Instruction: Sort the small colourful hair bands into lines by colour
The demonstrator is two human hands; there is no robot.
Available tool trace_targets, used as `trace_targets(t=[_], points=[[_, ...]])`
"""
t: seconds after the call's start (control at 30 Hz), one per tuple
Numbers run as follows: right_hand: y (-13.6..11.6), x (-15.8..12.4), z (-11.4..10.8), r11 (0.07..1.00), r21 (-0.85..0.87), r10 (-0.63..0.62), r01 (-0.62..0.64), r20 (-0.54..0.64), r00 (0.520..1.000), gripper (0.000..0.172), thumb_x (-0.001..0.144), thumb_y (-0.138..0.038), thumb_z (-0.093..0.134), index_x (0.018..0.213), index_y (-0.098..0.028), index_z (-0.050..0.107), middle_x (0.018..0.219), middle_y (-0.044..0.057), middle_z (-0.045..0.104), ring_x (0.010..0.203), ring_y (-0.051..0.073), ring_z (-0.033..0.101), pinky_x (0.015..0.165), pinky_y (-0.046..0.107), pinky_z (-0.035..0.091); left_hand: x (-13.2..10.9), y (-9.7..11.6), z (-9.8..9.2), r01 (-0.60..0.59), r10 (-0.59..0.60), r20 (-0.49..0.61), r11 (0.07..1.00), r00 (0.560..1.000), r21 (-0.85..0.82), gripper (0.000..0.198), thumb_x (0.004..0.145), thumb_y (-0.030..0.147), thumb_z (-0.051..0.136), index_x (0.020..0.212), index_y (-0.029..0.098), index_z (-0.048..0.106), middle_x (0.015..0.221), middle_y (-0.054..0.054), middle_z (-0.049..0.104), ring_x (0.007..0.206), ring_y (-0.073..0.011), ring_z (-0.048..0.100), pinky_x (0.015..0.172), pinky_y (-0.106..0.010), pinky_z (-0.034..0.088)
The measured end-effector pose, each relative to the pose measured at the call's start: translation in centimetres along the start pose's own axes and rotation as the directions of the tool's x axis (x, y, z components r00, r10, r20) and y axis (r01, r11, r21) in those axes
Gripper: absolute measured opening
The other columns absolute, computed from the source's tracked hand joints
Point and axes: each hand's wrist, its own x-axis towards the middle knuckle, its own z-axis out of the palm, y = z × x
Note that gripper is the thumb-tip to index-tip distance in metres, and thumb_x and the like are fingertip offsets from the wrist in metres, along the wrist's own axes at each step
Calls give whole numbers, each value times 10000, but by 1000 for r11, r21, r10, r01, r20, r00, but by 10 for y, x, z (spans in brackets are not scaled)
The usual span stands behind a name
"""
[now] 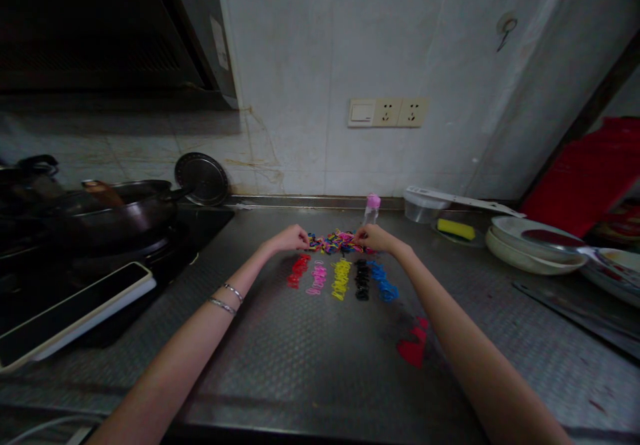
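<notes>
A pile of mixed-colour small rubber bands (pixel 333 241) lies toward the back of the metal counter. At its left end is my left hand (pixel 295 237), fingers pinched together at the edge of the pile. My right hand (pixel 371 237) reaches the right end, its fingers also drawn together. What either pinch holds is too small to make out. In front of the pile, bands lie sorted by colour in columns: red bands (pixel 299 270), pink bands (pixel 317 278), yellow bands (pixel 341 278), black bands (pixel 363 280) and blue bands (pixel 384 281).
Behind the pile stands a small clear bottle with a pink top (pixel 373 202). A red cut-out shape (pixel 414 346) lies beside my right forearm. Stacked bowls (pixel 530 253), a yellow sponge (pixel 456 229) and a knife-like blade (pixel 575 315) are right; a phone (pixel 75 315) and wok (pixel 115 215) left.
</notes>
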Motion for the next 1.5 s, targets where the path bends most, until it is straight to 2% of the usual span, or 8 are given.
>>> trace_targets(t=[0.13, 0.27, 0.47, 0.57, 0.77, 0.97, 1.37, 1.5], points=[[-2, -1, -4, 999, -29, 25, -23, 41, 999, 195, 679, -149, 517, 758, -100, 689, 674, 44, 659, 582, 106, 544, 547, 177, 374, 0, 28, 13, -65, 62, -56, 996, 997, -65, 212, 648, 228, 573, 742, 82, 695, 580, -18, 603, 513, -79, 446, 508, -187, 323], [-6, -1, -7, 992, -78, 103, -95, 100, 990, 190, 645, -122, 528, 740, -100, 691, 660, 56, 651, 572, 104, 536, 516, 176, 359, 3, 52, 37, -103, 104, -85, 995, 991, 13, 208, 660, 218, 570, 770, 99, 700, 628, -25, 630, 539, -87, 472, 525, -187, 328], [-7, -2, -7, 974, -158, 181, -163, 107, 978, 159, 628, -198, 599, 739, -113, 677, 664, 65, 636, 562, 116, 542, 476, 180, 343, 5, 60, 56, -173, 173, 2, 979, 985, 109, 218, 674, 194, 547, 807, 141, 711, 721, -29, 673, 601, -109, 525, 569, -185, 354], [-5, -2, -4, 966, -172, 211, -191, 110, 971, 152, 625, -216, 625, 731, -117, 672, 660, 68, 636, 577, 126, 556, 502, 185, 366, 5, 57, 52, -173, 172, 16, 982, 985, 73, 232, 690, 211, 531, 808, 123, 711, 700, -28, 668, 583, -106, 512, 545, -186, 344], [0, 0, 1, 968, -171, 202, -185, 90, 975, 122, 643, -213, 621, 697, -112, 662, 646, 73, 634, 566, 119, 554, 486, 174, 352, 4, 46, 33, -101, 96, -88, 993, 991, -53, 280, 700, 277, 524, 797, 83, 701, 592, -22, 614, 501, -81, 447, 487, -187, 308], [1, 1, 1, 971, -169, 187, -167, 113, 976, 119, 643, -153, 566, 695, -105, 661, 652, 63, 635, 545, 99, 535, 464, 162, 331, 2, 31, 20, -53, 33, -102, 977, 994, -207, 333, 705, 329, 525, 819, 64, 693, 581, -49, 616, 494, -88, 467, 480, -193, 334], [5, -3, -14, 986, -87, 142, -142, -6, 990, 128, 641, -155, 547, 678, -114, 663, 652, 55, 641, 587, 116, 551, 481, 171, 338, 2, 21, 19, 8, -36, -150, 984, 988, -179, 383, 699, 412, 547, 770, 60, 680, 614, -69, 629, 486, -86, 462, 457, -193, 320], [-8, -3, -17, 999, -21, 50, -50, 41, 998, 162, 648, -206, 553, 708, -115, 673, 649, 40, 639, 585, 116, 540, 494, 176, 351, 3, 18, 19, 23, -51, -152, 983, 987, -181, 402, 683, 439, 560, 763, 63, 679, 607, -60, 624, 484, -84, 454, 454, -193, 310]])
